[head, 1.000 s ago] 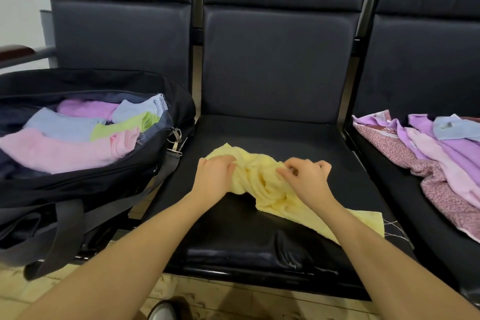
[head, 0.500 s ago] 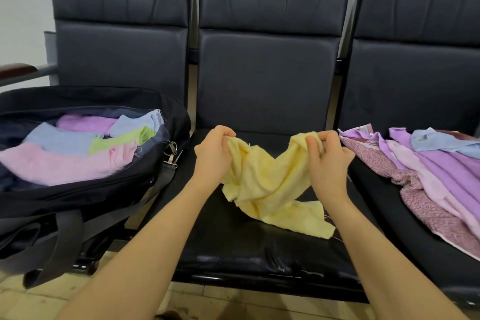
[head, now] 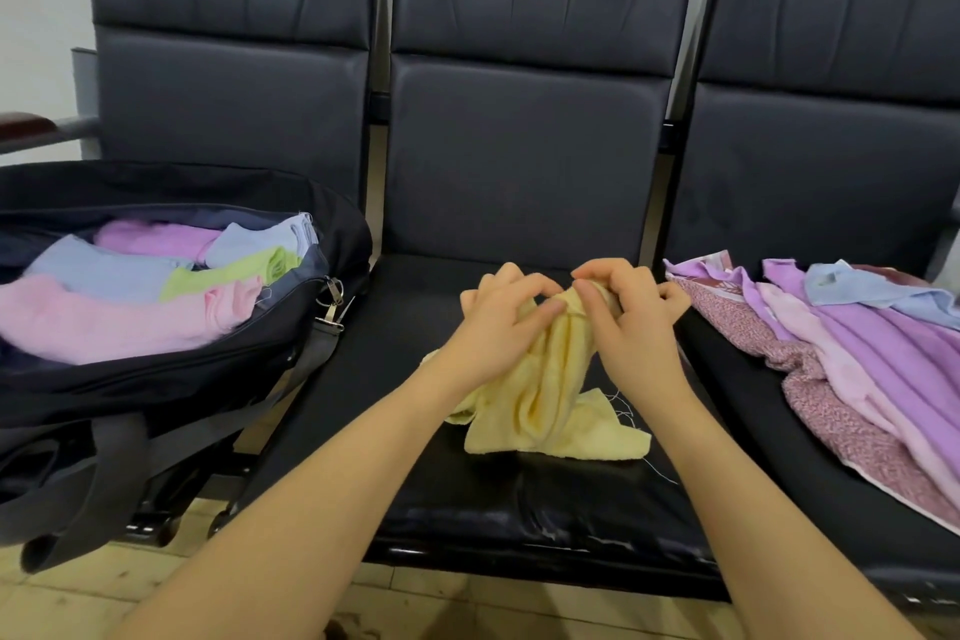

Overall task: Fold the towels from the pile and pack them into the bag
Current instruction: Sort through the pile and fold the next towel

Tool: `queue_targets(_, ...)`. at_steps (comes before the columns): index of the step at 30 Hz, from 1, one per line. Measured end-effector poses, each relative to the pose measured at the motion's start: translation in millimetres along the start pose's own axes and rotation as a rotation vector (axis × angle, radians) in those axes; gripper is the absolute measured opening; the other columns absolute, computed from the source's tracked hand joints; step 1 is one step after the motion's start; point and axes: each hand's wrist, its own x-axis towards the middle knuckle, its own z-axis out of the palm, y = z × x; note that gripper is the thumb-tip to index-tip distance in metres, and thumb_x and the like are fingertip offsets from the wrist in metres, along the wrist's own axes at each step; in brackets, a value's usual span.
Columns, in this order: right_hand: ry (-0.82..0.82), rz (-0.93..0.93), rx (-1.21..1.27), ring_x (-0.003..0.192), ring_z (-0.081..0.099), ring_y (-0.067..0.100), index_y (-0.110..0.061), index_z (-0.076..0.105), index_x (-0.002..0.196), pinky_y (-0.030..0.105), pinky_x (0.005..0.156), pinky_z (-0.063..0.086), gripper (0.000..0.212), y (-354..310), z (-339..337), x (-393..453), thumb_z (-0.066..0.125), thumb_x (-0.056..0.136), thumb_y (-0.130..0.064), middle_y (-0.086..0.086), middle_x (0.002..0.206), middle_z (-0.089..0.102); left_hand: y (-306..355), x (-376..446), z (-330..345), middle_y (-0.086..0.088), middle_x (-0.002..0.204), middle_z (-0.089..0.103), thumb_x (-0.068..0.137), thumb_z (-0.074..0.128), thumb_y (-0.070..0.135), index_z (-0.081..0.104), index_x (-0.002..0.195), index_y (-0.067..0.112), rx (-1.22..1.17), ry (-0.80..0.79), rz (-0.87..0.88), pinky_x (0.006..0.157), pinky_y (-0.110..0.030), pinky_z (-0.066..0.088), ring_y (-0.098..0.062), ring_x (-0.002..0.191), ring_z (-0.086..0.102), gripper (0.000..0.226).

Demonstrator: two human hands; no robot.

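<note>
Several folded towels (head: 130, 307) already packed in bag (head: 171, 379). Left hand (head: 498, 322), right hand (head: 623, 317) both grasping yellow towel (head: 550, 405), bunched, unfolded, on seat right of bag. Pile (head: 857, 353) further right awaits.

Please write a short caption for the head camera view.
Both hands bunch a yellow towel on the middle seat, between open bag and pile.

Row of three dark padded seats (head: 524, 161), joined, against a pale wall (head: 36, 5).
Brown-capped armrest (head: 26, 126) at the far left end; light tiled floor (head: 67, 598) below the seat fronts.
</note>
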Motion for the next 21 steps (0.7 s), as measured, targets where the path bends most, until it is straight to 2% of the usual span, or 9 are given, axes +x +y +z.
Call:
queue_targets(2, -0.013, -0.051, -0.048, 0.093, 0.041, -0.008, -0.034, 0.058, 0.093, 0.032, 0.093, 0.019, 0.002, 4, -2, 1, 0.059, 0.092, -0.033, -0.019, 0.085, 0.053, -3, 1, -1, 0.009, 0.091, 0.039, 0.099, 0.044, 0.036, 0.059, 0.096, 0.031, -0.018, 0.045, -0.015, 0.089, -0.027, 0.017, -0.01, 0.099, 0.039, 0.016)
queue_targets(4, -0.064, -0.105, -0.184, 0.095, 0.04, 0.001, -0.037, 0.061, 0.093, 0.026, 0.089, 0.016, 0.018, 10, -3, 2, 0.059, 0.083, -0.051, -0.019, 0.097, 0.05, -5, 2, -5, 0.009, 0.09, 0.039, 0.1, 0.042, 0.036, 0.058, 0.091, 0.031, -0.009, 0.067, -0.017, 0.086, -0.025, 0.016, -0.01, 0.098, 0.039, 0.018)
queue_targets(8, -0.082, -0.228, -0.317, 0.09, 0.046, 0.008, -0.032, 0.064, 0.087, 0.028, 0.081, 0.016, 0.007, 16, 0, 1, 0.06, 0.088, -0.038, -0.017, 0.093, 0.054, -8, 3, -15, 0.01, 0.09, 0.036, 0.1, 0.041, 0.034, 0.056, 0.091, 0.033, 0.104, 0.045, 0.003, 0.075, -0.023, 0.014, -0.011, 0.098, 0.036, 0.018)
queue_targets(11, -0.157, -0.023, -0.083, 0.089, 0.049, 0.013, -0.035, 0.055, 0.085, 0.03, 0.086, 0.024, 0.016, 10, 2, 0, 0.053, 0.097, -0.025, -0.013, 0.079, 0.058, -14, 3, -25, 0.009, 0.095, 0.033, 0.102, 0.035, 0.026, 0.054, 0.112, 0.032, 0.268, 0.001, 0.0, 0.082, -0.024, 0.013, -0.012, 0.099, 0.032, 0.023)
queue_targets(13, -0.148, 0.086, 0.047, 0.09, 0.053, 0.021, -0.037, 0.05, 0.084, 0.03, 0.091, 0.033, 0.02, 9, 3, 1, 0.049, 0.098, -0.023, -0.007, 0.071, 0.057, -19, 0, -31, 0.007, 0.102, 0.03, 0.101, 0.032, 0.016, 0.041, 0.135, 0.03, 0.424, -0.074, 0.014, 0.09, -0.027, 0.016, -0.013, 0.103, 0.031, 0.038)
queue_targets(14, -0.132, 0.106, 0.091, 0.088, 0.056, 0.022, -0.037, 0.05, 0.087, 0.037, 0.093, 0.039, 0.019, 9, 3, 1, 0.049, 0.098, -0.022, -0.005, 0.069, 0.058, -21, -2, -34, 0.007, 0.105, 0.029, 0.101, 0.032, 0.012, 0.035, 0.141, 0.028, 0.46, -0.113, 0.01, 0.094, -0.028, 0.019, -0.014, 0.107, 0.032, 0.043)
queue_targets(16, -0.114, 0.123, 0.158, 0.078, 0.056, 0.014, -0.036, 0.049, 0.1, 0.047, 0.089, 0.046, 0.018, 8, 4, 1, 0.05, 0.098, -0.018, -0.007, 0.065, 0.057, -27, -7, -39, 0.009, 0.108, 0.032, 0.101, 0.036, 0.01, 0.031, 0.144, 0.029, 0.409, -0.149, -0.01, 0.101, -0.031, 0.023, -0.017, 0.114, 0.035, 0.048)
queue_targets(18, -0.108, 0.11, 0.177, 0.069, 0.052, 0.01, -0.033, 0.052, 0.104, 0.044, 0.08, 0.047, 0.02, 5, 4, 0, 0.048, 0.098, -0.014, -0.007, 0.068, 0.056, -29, -13, -44, 0.012, 0.103, 0.04, 0.097, 0.049, 0.012, 0.04, 0.139, 0.032, 0.208, -0.065, -0.026, 0.099, -0.031, 0.033, -0.013, 0.111, 0.041, 0.047)
queue_targets(21, -0.209, 0.121, 0.156, 0.094, 0.056, 0.005, -0.044, 0.058, 0.095, 0.046, 0.1, 0.041, 0.029, -3, 7, -2, 0.048, 0.097, -0.016, -0.018, 0.095, 0.061, -24, -16, -51, 0.012, 0.091, 0.056, 0.087, 0.064, 0.01, 0.054, 0.122, 0.034, -0.06, 0.121, 0.028, 0.085, -0.02, 0.044, -0.002, 0.09, 0.054, 0.043)
